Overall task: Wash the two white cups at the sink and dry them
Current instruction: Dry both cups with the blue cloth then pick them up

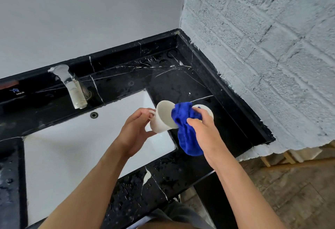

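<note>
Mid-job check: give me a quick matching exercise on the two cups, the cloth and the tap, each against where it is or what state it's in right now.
Things:
1. tilted white cup
2. second white cup
3. blue cloth
4. tap

States:
A. gripped by the right hand, pushed into a cup's mouth
B. on the black counter behind the cloth
C. no water running
D. held by the left hand over the sink's edge

Pairs: 1-D, 2-B, 3-A, 4-C

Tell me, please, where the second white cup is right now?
In the head view, the second white cup stands on the black counter right of the sink, partly hidden behind the blue cloth and right hand.
</note>
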